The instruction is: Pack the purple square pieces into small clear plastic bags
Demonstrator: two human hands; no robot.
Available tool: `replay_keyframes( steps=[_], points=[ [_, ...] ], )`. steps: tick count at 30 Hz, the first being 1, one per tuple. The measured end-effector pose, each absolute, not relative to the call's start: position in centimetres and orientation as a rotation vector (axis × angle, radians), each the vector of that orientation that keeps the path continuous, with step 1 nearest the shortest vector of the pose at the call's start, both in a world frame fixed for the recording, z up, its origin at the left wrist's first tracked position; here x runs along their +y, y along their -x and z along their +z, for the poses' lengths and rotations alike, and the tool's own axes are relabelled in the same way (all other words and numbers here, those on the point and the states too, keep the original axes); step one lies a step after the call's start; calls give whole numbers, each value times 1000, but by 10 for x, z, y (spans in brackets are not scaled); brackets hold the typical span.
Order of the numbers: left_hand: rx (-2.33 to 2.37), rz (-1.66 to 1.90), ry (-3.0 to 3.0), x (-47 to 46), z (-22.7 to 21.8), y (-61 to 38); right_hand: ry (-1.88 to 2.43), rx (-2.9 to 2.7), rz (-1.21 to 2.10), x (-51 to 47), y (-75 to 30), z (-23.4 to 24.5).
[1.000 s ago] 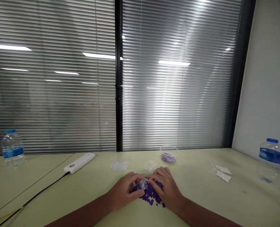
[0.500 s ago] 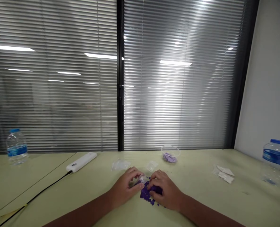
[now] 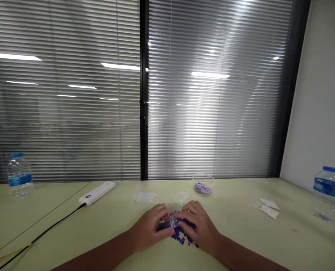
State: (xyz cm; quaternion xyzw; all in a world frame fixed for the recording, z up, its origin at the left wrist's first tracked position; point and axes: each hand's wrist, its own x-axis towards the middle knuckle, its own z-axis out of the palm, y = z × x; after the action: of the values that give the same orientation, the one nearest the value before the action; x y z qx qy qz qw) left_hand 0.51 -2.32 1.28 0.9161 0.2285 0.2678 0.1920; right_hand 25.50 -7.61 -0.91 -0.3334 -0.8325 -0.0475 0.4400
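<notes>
- Purple pieces [image 3: 181, 237]: loose heap on the tabletop, many lying outside any container.
- Left hand [image 3: 147, 226], right hand [image 3: 194, 226]: both gripping a small clear plastic bag [image 3: 173, 221] over the heap.
- Clear plastic cup [image 3: 203, 180]: holding lilac pieces [image 3: 202, 188], beyond the heap.

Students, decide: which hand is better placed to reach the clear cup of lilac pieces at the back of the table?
Probably the right hand: the clear cup stands almost straight ahead of it, and the clear bag lies off that line. The left hand sits farther left, so it is farther away.
</notes>
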Motion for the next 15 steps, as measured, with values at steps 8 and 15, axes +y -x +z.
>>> replay_keyframes(
  steps=[8, 15],
  points=[
    [648, 764, -2509, -23, 13, -5, 1048, -1970, 58, -69, -260, -16],
    [775, 845, -2305, -13, 7, -6, 917, -2186, 183, -73, -257, -13]
  ],
)
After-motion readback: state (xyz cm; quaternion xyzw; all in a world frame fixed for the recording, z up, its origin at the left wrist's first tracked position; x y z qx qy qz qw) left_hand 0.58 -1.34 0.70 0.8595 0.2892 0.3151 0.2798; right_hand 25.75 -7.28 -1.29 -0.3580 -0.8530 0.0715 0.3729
